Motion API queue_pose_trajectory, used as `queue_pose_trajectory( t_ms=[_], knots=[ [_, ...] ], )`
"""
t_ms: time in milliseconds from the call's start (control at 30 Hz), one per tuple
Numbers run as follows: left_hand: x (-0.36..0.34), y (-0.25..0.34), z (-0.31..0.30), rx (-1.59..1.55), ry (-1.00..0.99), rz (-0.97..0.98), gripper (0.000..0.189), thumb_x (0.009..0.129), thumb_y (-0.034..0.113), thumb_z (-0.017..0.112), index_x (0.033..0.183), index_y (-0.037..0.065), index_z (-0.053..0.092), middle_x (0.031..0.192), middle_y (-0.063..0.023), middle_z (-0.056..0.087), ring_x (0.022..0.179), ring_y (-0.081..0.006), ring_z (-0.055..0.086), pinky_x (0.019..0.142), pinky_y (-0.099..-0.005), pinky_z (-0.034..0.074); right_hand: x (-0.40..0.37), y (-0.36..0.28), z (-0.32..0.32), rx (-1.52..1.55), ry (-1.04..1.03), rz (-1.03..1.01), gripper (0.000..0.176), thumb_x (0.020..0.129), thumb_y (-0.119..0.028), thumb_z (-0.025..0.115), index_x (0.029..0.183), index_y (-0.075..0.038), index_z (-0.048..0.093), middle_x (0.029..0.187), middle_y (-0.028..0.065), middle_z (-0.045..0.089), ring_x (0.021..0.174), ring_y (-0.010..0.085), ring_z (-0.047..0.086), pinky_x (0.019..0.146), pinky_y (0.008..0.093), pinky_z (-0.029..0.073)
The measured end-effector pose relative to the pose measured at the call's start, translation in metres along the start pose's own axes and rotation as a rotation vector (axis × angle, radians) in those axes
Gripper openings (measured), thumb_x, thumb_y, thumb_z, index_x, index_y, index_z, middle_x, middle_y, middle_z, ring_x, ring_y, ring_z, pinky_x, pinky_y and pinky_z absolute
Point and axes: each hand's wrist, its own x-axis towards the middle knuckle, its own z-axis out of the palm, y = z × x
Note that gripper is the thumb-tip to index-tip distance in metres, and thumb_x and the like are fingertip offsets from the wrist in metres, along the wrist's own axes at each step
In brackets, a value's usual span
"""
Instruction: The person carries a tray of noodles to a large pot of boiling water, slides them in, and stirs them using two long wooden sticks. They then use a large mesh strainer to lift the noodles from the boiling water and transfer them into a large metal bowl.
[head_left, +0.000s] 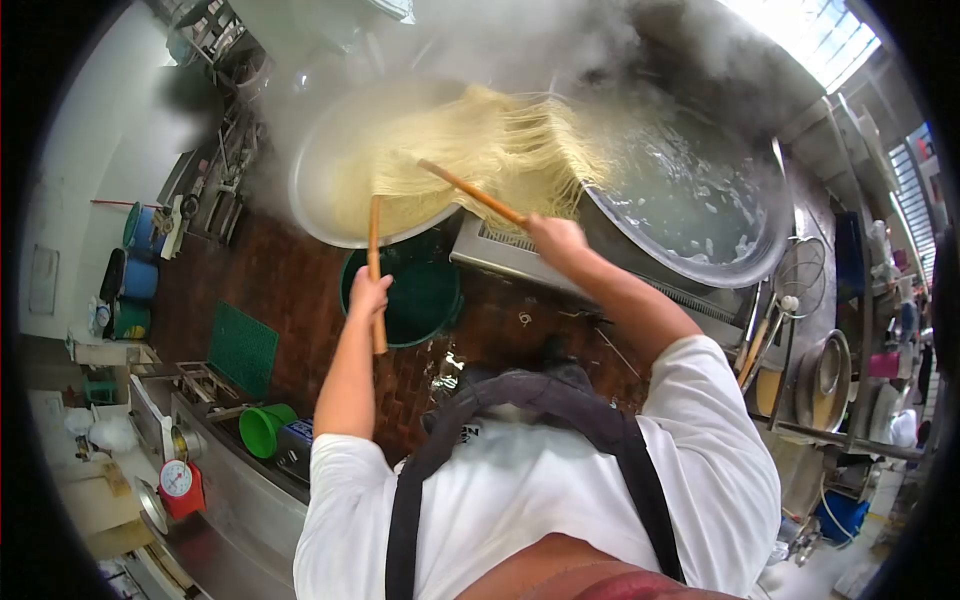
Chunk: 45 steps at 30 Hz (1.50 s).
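Note:
A long mass of pale yellow noodles [500, 135] stretches from a wide metal basin [300, 190] on the left to the rim of a big pot [690, 265] of bubbling, cloudy water. My left hand [370, 295] is closed around a wooden stick [375, 240], whose far end reaches the noodles over the basin. Another wooden stick [470, 190] is gripped in my right hand [557, 240] and slants up-left into the noodles. Steam blurs the top of the noodle mass and the basin's far side.
Below the basin stands a dark green tub [410, 300] on the wet brick-red floor. Ladles and strainers [775, 330] hang at the right. A bright green bucket [265, 430] and a red scale [180, 485] are at the lower left. Steam rises across the top.

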Motion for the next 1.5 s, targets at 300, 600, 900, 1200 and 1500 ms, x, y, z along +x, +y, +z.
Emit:
queue_pose_trajectory(
  t_ms=[300,600,900,1200,1500],
  knots=[
    [-0.21,0.105,-0.272,0.695,-0.095,0.006,0.057,0.078,0.006,0.075,0.131,0.004,0.055,0.109,-0.0127,0.066,0.1,-0.0252,0.063,0.09,-0.0359,0.049,-0.221,0.2,-0.183,-0.048,0.041,0.408,0.034,0.08,-0.007,0.068,0.112,-0.007,0.057,0.09,0.0205,0.064,0.091,0.0426,0.062,0.078,0.0498,0.048],
    [-0.176,0.109,0.005,0.325,-0.728,-0.157,0.051,0.087,0.019,0.076,0.131,0.005,0.056,0.098,-0.0063,0.062,0.089,-0.0177,0.058,0.081,-0.0334,0.049,-0.238,0.351,-0.118,0.006,-0.188,0.693,0.024,0.08,0.0,0.06,0.103,-0.004,0.061,0.099,0.0241,0.067,0.099,0.0441,0.064,0.081,0.0514,0.05],
    [-0.06,0.06,0.261,0.241,-0.319,0.345,0.049,0.087,0.026,0.071,0.125,0.002,0.051,0.107,-0.0285,0.066,0.103,-0.0473,0.063,0.085,-0.05,0.051,-0.108,0.282,0.034,0.341,0.011,0.383,0.028,0.086,-0.011,0.063,0.108,-0.003,0.048,0.092,0.026,0.064,0.093,0.0485,0.061,0.078,0.0536,0.049],
    [-0.006,0.138,0.268,-0.153,-0.18,0.357,0.036,0.088,0.023,0.072,0.108,-0.001,0.053,0.084,-0.0145,0.065,0.073,-0.027,0.066,0.067,-0.0419,0.053,-0.056,0.14,0.027,0.536,0.231,0.301,0.027,0.09,-0.016,0.058,0.111,-0.001,0.053,0.091,0.0269,0.066,0.09,0.0454,0.064,0.075,0.0522,0.049],
    [-0.01,0.197,0.077,-0.595,-0.129,0.247,0.026,0.093,0.017,0.067,0.104,0.004,0.047,0.065,-0.0034,0.049,0.044,-0.0123,0.048,0.036,-0.0281,0.04,0.012,-0.046,-0.084,0.248,0.192,0.012,0.022,0.086,-0.009,0.052,0.105,0.004,0.051,0.088,0.0287,0.067,0.089,0.0461,0.065,0.078,0.0547,0.051]
  ],
)
